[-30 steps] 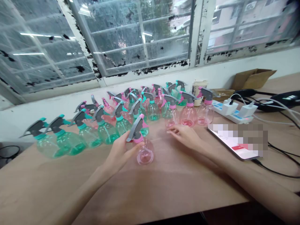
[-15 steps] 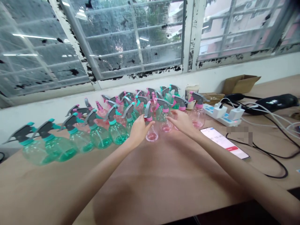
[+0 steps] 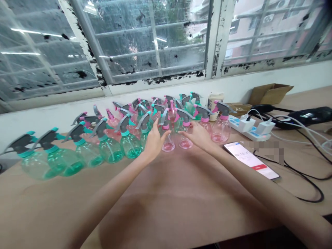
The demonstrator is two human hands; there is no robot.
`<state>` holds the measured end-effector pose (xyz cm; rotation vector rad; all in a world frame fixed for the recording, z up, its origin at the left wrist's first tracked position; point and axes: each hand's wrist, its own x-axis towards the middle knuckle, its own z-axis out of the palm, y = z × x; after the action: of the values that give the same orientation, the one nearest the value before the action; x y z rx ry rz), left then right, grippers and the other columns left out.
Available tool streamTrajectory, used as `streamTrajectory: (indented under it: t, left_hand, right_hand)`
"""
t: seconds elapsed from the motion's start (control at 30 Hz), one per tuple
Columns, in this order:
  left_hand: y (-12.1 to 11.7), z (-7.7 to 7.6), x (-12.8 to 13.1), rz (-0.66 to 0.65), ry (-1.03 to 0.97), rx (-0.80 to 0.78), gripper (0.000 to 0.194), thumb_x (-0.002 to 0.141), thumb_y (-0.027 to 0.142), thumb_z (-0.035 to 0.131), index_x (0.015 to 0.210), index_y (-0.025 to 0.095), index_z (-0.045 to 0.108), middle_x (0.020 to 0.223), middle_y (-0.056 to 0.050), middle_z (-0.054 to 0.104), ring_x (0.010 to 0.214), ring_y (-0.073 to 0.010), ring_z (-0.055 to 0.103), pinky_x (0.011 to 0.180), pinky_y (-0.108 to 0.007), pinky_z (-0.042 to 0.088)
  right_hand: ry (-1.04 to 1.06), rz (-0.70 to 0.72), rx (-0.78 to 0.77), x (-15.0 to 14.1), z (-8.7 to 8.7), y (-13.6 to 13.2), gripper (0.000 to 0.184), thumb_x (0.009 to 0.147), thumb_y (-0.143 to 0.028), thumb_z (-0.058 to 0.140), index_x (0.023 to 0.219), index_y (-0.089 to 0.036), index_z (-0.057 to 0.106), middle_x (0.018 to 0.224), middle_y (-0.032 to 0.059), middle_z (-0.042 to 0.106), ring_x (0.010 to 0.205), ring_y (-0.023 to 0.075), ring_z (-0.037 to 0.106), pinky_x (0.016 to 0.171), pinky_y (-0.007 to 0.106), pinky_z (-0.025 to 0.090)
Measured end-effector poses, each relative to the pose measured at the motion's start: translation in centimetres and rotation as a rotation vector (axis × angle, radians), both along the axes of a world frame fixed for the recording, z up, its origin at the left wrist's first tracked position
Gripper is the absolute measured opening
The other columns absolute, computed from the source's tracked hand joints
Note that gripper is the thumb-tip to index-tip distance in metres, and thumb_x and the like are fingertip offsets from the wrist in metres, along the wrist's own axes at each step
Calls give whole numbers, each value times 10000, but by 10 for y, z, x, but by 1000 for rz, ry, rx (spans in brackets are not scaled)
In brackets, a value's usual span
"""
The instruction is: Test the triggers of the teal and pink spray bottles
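A pink spray bottle with a grey trigger head stands upright on the table at the front of the group. My left hand is at its left side, thumb and forefinger spread apart, the thumb close to the pink collar. Just to the right is another pink spray bottle, also upright. My right hand curls round that bottle from the right, thumb across its front; its far fingers are partly hidden. Beyond my right hand stands a further pink spray bottle.
Several green spray bottles form a row on the left, with more pink and green ones behind. To the right lie a phone, a power strip with chargers, and cables. A paper cup and cardboard box stand near the wall.
My left hand has set the pink spray bottle down farther forward, beside the others, and its fingers have spread. My right hand has moved onto the neighbouring pink bottle. The camera view has shifted slightly.
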<state>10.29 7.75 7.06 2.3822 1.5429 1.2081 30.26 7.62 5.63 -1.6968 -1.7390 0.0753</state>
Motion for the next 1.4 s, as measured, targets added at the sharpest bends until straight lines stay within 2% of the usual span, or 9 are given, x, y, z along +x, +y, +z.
streamTrajectory:
  t: [0.2, 0.37, 0.53, 0.67, 0.87, 1.1, 1.23, 1.3, 1.4]
  left_hand:
    - [-45, -8, -22, -111, -92, -41, 569, 927, 386, 580, 1400, 193, 329, 1350, -167, 549, 1225, -275, 554, 999, -463, 442]
    - [-94, -6, -30, -206, -127, -244, 438, 919, 424, 573, 1285, 210, 462, 1331, -127, 574, 1238, -272, 543, 1028, -482, 428]
    - [-127, 0, -27, -351, -359, -426, 731, 847, 411, 664, 1435, 243, 263, 1365, -154, 535, 1262, -282, 525, 1004, -485, 468]
    - [-138, 5, -35, -348, -392, -477, 825, 783, 396, 728, 1435, 236, 249, 1313, -157, 564, 1189, -305, 583, 982, -499, 485]
    - [-138, 12, -58, -333, -476, -505, 729, 795, 352, 704, 1387, 243, 293, 1289, -134, 586, 1108, -281, 635, 917, -456, 534]
    - [-140, 25, -65, -178, -321, -404, 453, 809, 377, 662, 1204, 210, 515, 1093, -73, 652, 993, -270, 638, 863, -442, 514]
    - [-135, 25, -68, -169, -336, -264, 264, 835, 321, 595, 1068, 200, 569, 953, -29, 641, 902, -225, 628, 790, -365, 508]
    - [-129, 24, -69, -207, -364, -229, 192, 825, 252, 550, 1009, 200, 571, 909, -13, 632, 879, -202, 624, 777, -333, 503]
    - [-120, 21, -71, -287, -412, -220, 241, 797, 187, 505, 1028, 207, 570, 932, -15, 633, 857, -181, 615, 811, -328, 498]
  right_hand:
    - [-79, -33, -20, -2, 3, -50, 614, 798, -681, 542, 1102, -149, 569, 1057, 180, 615, 914, 350, 662, 704, 407, 493]
    - [-194, -17, -124, -21, 10, -109, 648, 787, -723, 510, 1071, -144, 575, 1047, 181, 582, 762, 345, 685, 559, 388, 486]
    - [13, 282, -122, -47, 2, -148, 602, 765, -597, 632, 1188, -187, 507, 1159, 158, 556, 825, 309, 686, 606, 414, 542]
    - [191, 468, -109, -66, -3, -166, 622, 749, -496, 698, 1271, -251, 468, 1255, 127, 553, 1007, 302, 652, 741, 437, 566]
    - [259, 563, -71, -87, -4, -169, 628, 793, -383, 686, 1350, -279, 415, 1272, 100, 564, 1062, 274, 633, 828, 429, 555]
    - [40, 418, -79, -114, -9, -160, 716, 691, -677, 658, 1219, -219, 499, 1078, 110, 580, 770, 285, 666, 575, 449, 563]
    - [-5, 386, 94, -133, -17, -152, 772, 729, -712, 589, 1278, -186, 453, 1175, 188, 541, 1010, 373, 608, 617, 510, 579]
    - [16, 406, 143, -140, -19, -147, 777, 733, -711, 587, 1280, -177, 450, 1241, 209, 517, 1126, 394, 545, 698, 542, 577]
    - [57, 508, 187, -140, -24, -137, 790, 714, -709, 618, 1284, -188, 452, 1278, 193, 521, 1212, 379, 486, 885, 572, 518]
